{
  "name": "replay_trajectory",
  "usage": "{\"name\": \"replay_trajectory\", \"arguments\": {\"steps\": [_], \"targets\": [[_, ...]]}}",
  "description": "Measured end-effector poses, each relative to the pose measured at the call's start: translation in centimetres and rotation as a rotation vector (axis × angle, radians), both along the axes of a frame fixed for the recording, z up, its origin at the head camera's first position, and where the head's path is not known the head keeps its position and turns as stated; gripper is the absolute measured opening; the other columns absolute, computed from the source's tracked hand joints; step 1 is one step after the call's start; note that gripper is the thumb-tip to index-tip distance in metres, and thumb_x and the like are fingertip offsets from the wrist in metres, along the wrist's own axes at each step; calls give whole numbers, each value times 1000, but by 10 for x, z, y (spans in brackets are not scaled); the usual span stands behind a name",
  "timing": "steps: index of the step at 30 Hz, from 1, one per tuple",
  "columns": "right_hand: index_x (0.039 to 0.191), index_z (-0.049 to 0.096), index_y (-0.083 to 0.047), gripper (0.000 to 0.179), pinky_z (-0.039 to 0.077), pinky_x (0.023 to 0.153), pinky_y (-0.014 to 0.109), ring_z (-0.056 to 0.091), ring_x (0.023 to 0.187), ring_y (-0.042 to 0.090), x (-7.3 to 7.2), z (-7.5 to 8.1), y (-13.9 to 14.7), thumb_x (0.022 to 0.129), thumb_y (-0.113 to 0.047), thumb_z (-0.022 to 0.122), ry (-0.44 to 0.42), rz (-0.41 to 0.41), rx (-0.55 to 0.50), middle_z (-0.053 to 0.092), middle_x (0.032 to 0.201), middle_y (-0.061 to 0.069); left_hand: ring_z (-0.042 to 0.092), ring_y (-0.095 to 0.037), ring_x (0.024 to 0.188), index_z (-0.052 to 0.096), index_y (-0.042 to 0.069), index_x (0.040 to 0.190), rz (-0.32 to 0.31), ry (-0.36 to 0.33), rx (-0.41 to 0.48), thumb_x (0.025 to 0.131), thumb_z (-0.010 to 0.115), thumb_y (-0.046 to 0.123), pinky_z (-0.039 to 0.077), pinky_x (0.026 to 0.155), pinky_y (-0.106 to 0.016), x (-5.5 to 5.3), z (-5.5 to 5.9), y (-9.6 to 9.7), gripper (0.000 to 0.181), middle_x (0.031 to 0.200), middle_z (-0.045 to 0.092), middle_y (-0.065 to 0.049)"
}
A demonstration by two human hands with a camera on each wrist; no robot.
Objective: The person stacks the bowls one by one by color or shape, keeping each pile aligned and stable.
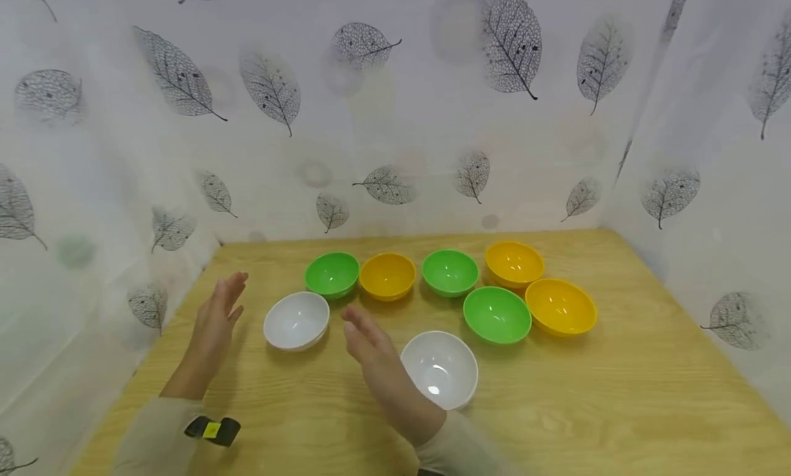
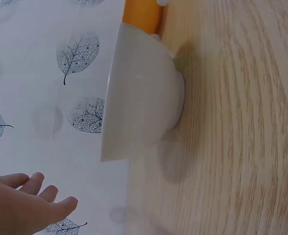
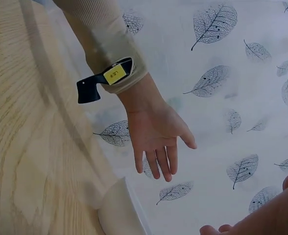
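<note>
My left hand hovers with straight fingers, palm inward, to the left of a white bowl. On that bowl's other side my right hand is raised with extended fingers, partly in front of a second white bowl. Neither hand holds anything. The left wrist view shows a white bowl upright on the table, apart from the fingers. In the right wrist view, the left palm faces the camera, and a white bowl is cut off at the bottom.
Behind stand a green bowl, an orange bowl and another green bowl. Farther right are a third green bowl and two orange bowls. A leaf-patterned curtain borders the wooden table.
</note>
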State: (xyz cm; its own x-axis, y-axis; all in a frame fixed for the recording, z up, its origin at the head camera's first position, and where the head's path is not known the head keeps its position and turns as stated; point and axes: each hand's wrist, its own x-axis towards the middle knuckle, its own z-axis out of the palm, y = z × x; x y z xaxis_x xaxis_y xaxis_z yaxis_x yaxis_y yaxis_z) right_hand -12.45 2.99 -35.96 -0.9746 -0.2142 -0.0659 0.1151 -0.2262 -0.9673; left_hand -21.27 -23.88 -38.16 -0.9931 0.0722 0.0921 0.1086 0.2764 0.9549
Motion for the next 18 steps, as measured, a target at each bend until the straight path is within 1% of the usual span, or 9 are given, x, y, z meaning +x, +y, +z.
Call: {"name": "replay_trajectory", "arguments": {"steps": [1, 2, 4, 6, 10, 13, 15, 18], "targets": [[146, 36, -3, 51, 25, 114, 52, 35, 136, 35, -1, -2, -3, 102, -28, 42, -18, -8, 9, 35, 151, 15, 5, -29, 147, 9, 4, 153, -2, -27, 38, 99, 13, 59, 8, 117, -54, -2, -1, 2, 77, 160, 10, -13], [145, 36, -3, 51, 26, 114, 52, 36, 136, 37, -2, -4, -5, 102, -30, 42, -34, -17, 14, 35, 151, 16, 4, -29, 147, 9, 3, 153, 2, -52, 65, 98, 14, 60, 7, 117, -54, -4, -1, 3, 80, 160, 9, -14], [145, 37, -3, 52, 28, 113, 52, 37, 135, 38, -5, -8, -10, 102, -32, 42, -64, -40, 22, 35, 151, 17, 2, -29, 147, 7, 1, 153, 2, -94, 113, 98, 15, 61, 4, 118, -54, -7, -4, 5, 82, 160, 7, -15], [145, 36, -2, 57, 28, 113, 52, 35, 136, 38, -9, -14, -15, 101, -37, 43, -108, -68, 4, 34, 151, 18, 1, -28, 147, 5, 0, 152, 9, -144, 148, 98, 13, 61, 3, 118, -52, -10, -8, 7, 82, 160, 6, -16], [147, 30, 3, 64, 25, 115, 50, 25, 141, 37, -15, -22, -25, 101, -41, 42, -195, -109, -89, 27, 153, 22, -1, -27, 147, -1, 1, 152, 12, -235, 223, 99, 10, 58, 2, 119, -48, -13, -18, 8, 79, 160, 3, -14], [148, 23, 4, 65, 20, 116, 51, 19, 143, 39, -19, -27, -31, 103, -39, 38, -240, -104, -163, 20, 155, 24, -1, -28, 147, -5, 3, 152, -2, -288, 275, 100, 8, 56, 1, 120, -46, -15, -24, 11, 75, 160, 1, -14], [149, 19, 5, 64, 17, 117, 52, 15, 144, 40, -23, -30, -33, 103, -37, 36, -266, -101, -212, 17, 155, 25, -2, -30, 147, -7, 1, 151, -25, -316, 299, 100, 7, 55, 1, 120, -45, -16, -28, 13, 75, 160, -2, -16], [150, 14, 5, 65, 12, 117, 53, 5, 144, 41, -30, -37, -35, 104, -34, 36, -306, -117, -292, 10, 157, 25, -6, -33, 146, -12, -2, 149, -78, -362, 339, 100, 6, 54, 0, 119, -44, -19, -33, 18, 77, 158, -7, -20]]}}
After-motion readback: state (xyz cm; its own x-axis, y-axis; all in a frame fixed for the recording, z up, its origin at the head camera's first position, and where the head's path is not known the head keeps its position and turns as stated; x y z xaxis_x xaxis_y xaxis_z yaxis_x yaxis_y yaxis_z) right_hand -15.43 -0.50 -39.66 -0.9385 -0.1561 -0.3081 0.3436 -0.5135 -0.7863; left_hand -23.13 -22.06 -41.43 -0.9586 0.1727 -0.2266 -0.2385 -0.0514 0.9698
